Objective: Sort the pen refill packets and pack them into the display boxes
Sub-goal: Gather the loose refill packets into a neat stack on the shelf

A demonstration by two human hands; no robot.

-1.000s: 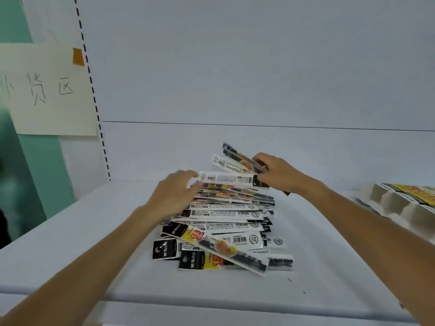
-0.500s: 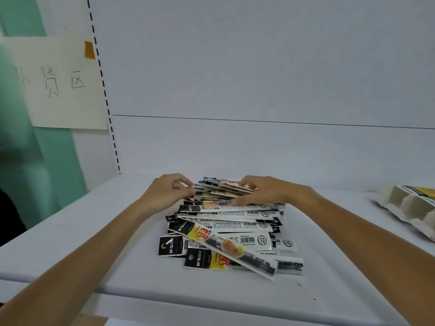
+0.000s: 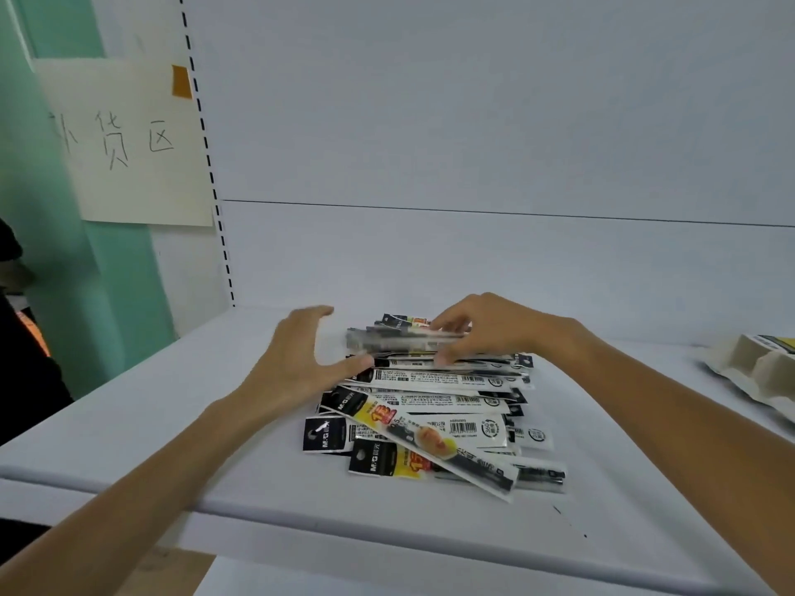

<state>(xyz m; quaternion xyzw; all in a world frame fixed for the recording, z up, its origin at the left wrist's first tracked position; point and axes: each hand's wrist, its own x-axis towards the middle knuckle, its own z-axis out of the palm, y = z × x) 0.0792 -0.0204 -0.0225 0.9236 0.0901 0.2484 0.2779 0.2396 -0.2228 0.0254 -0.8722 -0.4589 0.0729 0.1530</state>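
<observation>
A heap of long pen refill packets (image 3: 434, 406), black, white and yellow, lies on the white shelf (image 3: 172, 415). My right hand (image 3: 486, 329) pinches a small bundle of packets (image 3: 400, 342) by its right end and holds it, blurred, just above the far side of the heap. My left hand (image 3: 297, 359) is at the heap's left side with fingers spread, its thumb touching the ends of packets below the bundle. A cardboard display box (image 3: 761, 372) shows at the right edge, partly cut off.
The shelf's white back wall (image 3: 473, 260) rises just behind the heap. A paper sign with handwriting (image 3: 124, 144) hangs at the left beside a perforated upright. The shelf's front edge (image 3: 387, 535) runs close below the heap.
My right hand has lifted a bundle of packets off the top of the heap. My left hand has let go and spread its fingers at the heap's left side.
</observation>
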